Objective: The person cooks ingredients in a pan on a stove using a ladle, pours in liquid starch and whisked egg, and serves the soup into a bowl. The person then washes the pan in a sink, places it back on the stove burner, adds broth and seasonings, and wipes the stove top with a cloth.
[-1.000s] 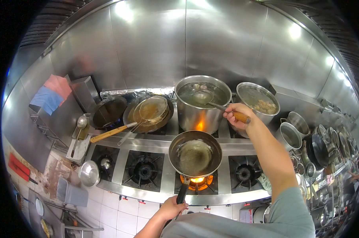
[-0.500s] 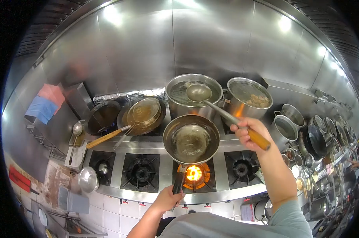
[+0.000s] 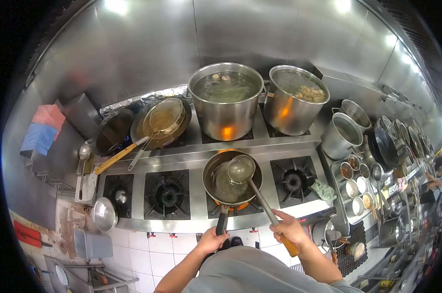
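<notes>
Held by its black handle in my left hand (image 3: 214, 240), a frying pan (image 3: 208, 178) sits over the front burner, with flame showing at its near edge. Some clear, glossy liquid is in the pan. My right hand (image 3: 289, 229) is wrapped round the wooden handle of a long ladle (image 3: 264, 198). The ladle's round bowl is over the right half of the pan; whether it touches the pan cannot be told. Behind the pan stand a large stockpot (image 3: 224, 119) of bubbling liquid and a second stockpot (image 3: 290, 115) with pale pieces floating in it.
Unlit burners (image 3: 168, 195) flank the pan, with a green cloth (image 3: 323, 189) near the right one. At back left, wire strainers (image 3: 166, 116) rest over a wok. A metal bowl (image 3: 104, 215) lies at the left edge; several seasoning containers (image 3: 351, 188) stand to the right.
The ladle has come down from above the back stockpot to over the pan. The pan has lowered nearer its burner, covering most of the flame. The view has shifted.
</notes>
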`<move>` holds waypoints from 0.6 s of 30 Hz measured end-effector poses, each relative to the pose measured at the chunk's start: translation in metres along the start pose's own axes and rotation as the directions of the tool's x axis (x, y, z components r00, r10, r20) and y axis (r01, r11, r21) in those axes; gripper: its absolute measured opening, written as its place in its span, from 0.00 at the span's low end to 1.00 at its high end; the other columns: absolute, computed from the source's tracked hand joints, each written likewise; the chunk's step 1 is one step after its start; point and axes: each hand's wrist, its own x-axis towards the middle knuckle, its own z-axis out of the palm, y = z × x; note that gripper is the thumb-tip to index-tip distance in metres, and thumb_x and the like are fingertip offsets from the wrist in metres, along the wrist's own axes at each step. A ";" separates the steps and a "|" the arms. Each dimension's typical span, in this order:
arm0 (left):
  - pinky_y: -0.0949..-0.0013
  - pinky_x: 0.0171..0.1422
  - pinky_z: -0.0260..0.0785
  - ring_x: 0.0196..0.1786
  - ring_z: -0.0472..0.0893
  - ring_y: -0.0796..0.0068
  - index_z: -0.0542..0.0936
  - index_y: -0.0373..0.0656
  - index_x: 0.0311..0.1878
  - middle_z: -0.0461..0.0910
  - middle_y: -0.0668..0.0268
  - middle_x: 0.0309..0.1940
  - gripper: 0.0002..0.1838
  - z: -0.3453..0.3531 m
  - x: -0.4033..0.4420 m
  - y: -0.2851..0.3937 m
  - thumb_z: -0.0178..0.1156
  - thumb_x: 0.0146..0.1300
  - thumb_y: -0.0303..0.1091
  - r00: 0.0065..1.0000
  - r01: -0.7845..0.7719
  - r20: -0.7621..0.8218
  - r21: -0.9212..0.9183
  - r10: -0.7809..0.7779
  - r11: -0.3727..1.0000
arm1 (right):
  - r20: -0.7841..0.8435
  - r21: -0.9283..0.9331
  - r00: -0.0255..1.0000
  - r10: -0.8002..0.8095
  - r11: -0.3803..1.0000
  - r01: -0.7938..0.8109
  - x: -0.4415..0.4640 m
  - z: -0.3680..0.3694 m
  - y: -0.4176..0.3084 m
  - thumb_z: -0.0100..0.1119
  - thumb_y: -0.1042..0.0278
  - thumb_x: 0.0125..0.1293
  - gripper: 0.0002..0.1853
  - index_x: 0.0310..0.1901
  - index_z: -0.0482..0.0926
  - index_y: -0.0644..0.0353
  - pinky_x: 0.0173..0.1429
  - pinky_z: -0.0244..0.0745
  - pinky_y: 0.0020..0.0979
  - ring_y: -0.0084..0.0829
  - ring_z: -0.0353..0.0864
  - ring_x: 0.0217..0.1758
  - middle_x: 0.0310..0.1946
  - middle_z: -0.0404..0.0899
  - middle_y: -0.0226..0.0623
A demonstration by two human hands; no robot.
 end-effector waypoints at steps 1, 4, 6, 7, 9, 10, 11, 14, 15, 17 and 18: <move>0.71 0.26 0.66 0.21 0.74 0.81 0.76 0.43 0.37 0.74 0.73 0.20 0.09 -0.001 0.002 -0.005 0.66 0.68 0.34 1.000 0.012 0.001 0.029 -0.012 0.999 | -0.038 -0.073 0.999 -0.012 0.997 0.010 0.002 0.002 0.014 0.63 0.81 0.60 0.45 0.78 0.53 0.70 0.23 0.67 0.28 0.26 0.72 0.18 0.28 0.79 0.36; 0.71 0.25 0.66 0.21 0.75 0.80 0.77 0.42 0.38 0.75 0.72 0.20 0.09 -0.003 0.015 -0.053 0.67 0.67 0.35 1.000 -0.005 0.015 -0.021 0.005 1.000 | -0.130 -0.303 0.989 -0.068 0.953 0.026 -0.003 0.015 0.028 0.62 0.82 0.59 0.44 0.78 0.56 0.69 0.25 0.69 0.29 0.25 0.74 0.19 0.27 0.78 0.36; 0.71 0.26 0.67 0.21 0.75 0.80 0.79 0.41 0.42 0.76 0.71 0.21 0.09 0.002 0.025 -0.069 0.67 0.66 0.35 1.000 -0.006 0.009 -0.032 0.006 0.999 | -0.190 -0.547 0.973 -0.132 0.837 0.006 -0.015 0.025 0.023 0.62 0.79 0.60 0.43 0.78 0.58 0.66 0.29 0.73 0.28 0.23 0.77 0.23 0.28 0.78 0.35; 0.71 0.28 0.68 0.22 0.76 0.79 0.79 0.40 0.44 0.77 0.71 0.21 0.11 0.006 0.026 -0.079 0.67 0.66 0.36 0.999 -0.038 0.009 -0.002 0.038 0.999 | -0.225 -0.591 0.962 -0.154 0.807 -0.009 -0.017 0.022 0.033 0.63 0.77 0.60 0.43 0.78 0.60 0.61 0.36 0.78 0.30 0.27 0.81 0.29 0.32 0.83 0.39; 0.71 0.31 0.70 0.24 0.78 0.77 0.78 0.39 0.45 0.78 0.70 0.22 0.11 0.011 0.033 -0.093 0.65 0.68 0.37 0.996 -0.088 0.024 0.160 0.085 0.983 | -0.185 -0.841 0.905 -0.382 0.539 0.055 -0.021 0.024 0.044 0.63 0.76 0.61 0.41 0.78 0.62 0.54 0.45 0.80 0.34 0.34 0.85 0.36 0.39 0.86 0.45; 0.71 0.31 0.70 0.24 0.78 0.77 0.78 0.39 0.45 0.78 0.70 0.22 0.11 0.011 0.038 -0.110 0.65 0.68 0.37 0.992 -0.110 0.071 0.162 0.100 0.981 | -0.268 -0.805 0.938 -0.220 0.586 -0.093 -0.025 0.034 0.032 0.61 0.71 0.59 0.43 0.78 0.60 0.48 0.62 0.77 0.44 0.55 0.83 0.57 0.55 0.83 0.57; 0.69 0.33 0.72 0.25 0.79 0.75 0.78 0.39 0.46 0.79 0.68 0.24 0.12 0.010 0.046 -0.132 0.65 0.68 0.37 0.991 -0.052 0.122 -0.016 0.053 0.999 | -0.259 -0.760 0.916 -0.307 0.650 0.003 -0.019 0.030 0.055 0.60 0.69 0.61 0.41 0.78 0.60 0.47 0.64 0.77 0.44 0.54 0.82 0.59 0.59 0.80 0.57; 0.58 0.41 0.79 0.35 0.85 0.59 0.78 0.36 0.51 0.83 0.53 0.34 0.25 0.010 0.075 -0.166 0.42 0.78 0.51 0.933 0.332 0.323 -0.596 -0.161 0.731 | -0.418 -0.823 0.852 -0.315 0.528 -0.208 0.023 0.008 0.120 0.63 0.62 0.62 0.35 0.72 0.68 0.51 0.50 0.80 0.48 0.53 0.85 0.41 0.38 0.85 0.52; 0.42 0.51 0.77 0.40 0.83 0.42 0.76 0.31 0.53 0.83 0.46 0.38 0.39 0.007 0.094 -0.193 0.30 0.77 0.61 0.922 0.386 0.295 -0.652 -0.251 0.653 | -0.380 -0.832 0.841 -0.386 0.540 -0.127 0.028 0.006 0.125 0.65 0.58 0.62 0.24 0.59 0.78 0.56 0.46 0.79 0.49 0.54 0.85 0.39 0.34 0.84 0.51; 0.42 0.64 0.72 0.52 0.81 0.44 0.71 0.32 0.66 0.81 0.46 0.52 0.37 -0.014 0.111 -0.256 0.39 0.76 0.59 0.904 0.422 0.412 -0.822 -0.110 0.382 | -0.458 -0.799 0.817 -0.351 0.566 -0.205 0.026 0.016 0.120 0.65 0.54 0.62 0.18 0.42 0.80 0.62 0.45 0.77 0.50 0.55 0.84 0.40 0.33 0.83 0.53; 0.44 0.60 0.73 0.52 0.81 0.46 0.73 0.37 0.64 0.81 0.49 0.50 0.30 -0.022 0.124 -0.298 0.42 0.76 0.54 0.881 0.427 0.473 -0.817 0.025 0.387 | -0.470 -0.789 0.827 -0.308 0.567 -0.237 0.024 0.016 0.121 0.63 0.52 0.62 0.18 0.42 0.80 0.60 0.47 0.77 0.50 0.55 0.83 0.41 0.33 0.83 0.53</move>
